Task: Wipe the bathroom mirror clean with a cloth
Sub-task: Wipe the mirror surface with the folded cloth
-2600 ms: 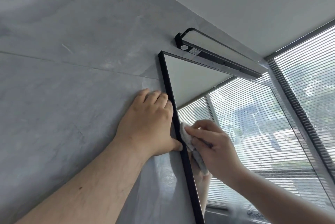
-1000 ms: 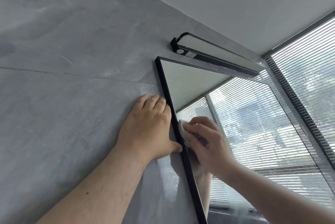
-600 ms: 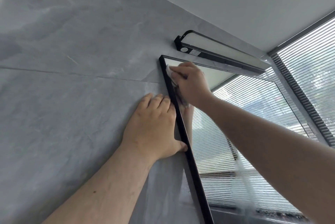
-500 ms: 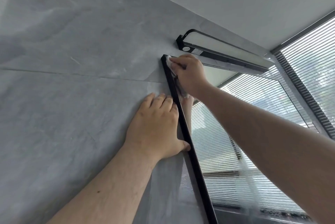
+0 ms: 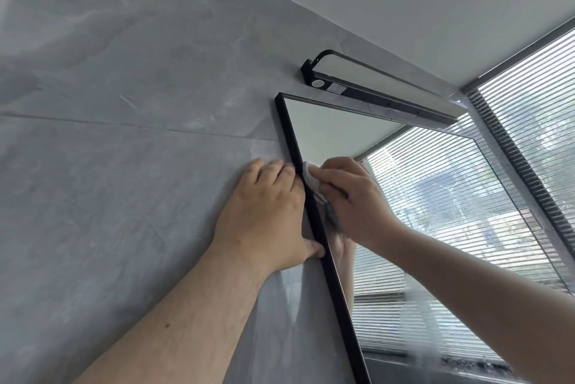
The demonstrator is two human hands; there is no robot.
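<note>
A black-framed mirror (image 5: pixel 441 215) hangs on the grey tiled wall and reflects the ceiling and window blinds. My right hand (image 5: pixel 354 200) presses a small white cloth (image 5: pixel 313 182) against the glass right beside the mirror's left frame edge (image 5: pixel 314 218), about a third of the way down. My left hand (image 5: pixel 267 212) lies flat on the wall with fingers spread, its thumb touching the frame. Most of the cloth is hidden under my right hand.
A black bar lamp (image 5: pixel 379 89) is fixed to the wall just above the mirror's top edge. Window blinds (image 5: pixel 538 122) fill the right side. The grey tiled wall (image 5: pixel 124 134) stretches to the left; the white ceiling is overhead.
My right hand slid with the cloth from the mirror's top left corner down along the left frame edge, level with my left hand. My left hand stayed flat on the wall.
</note>
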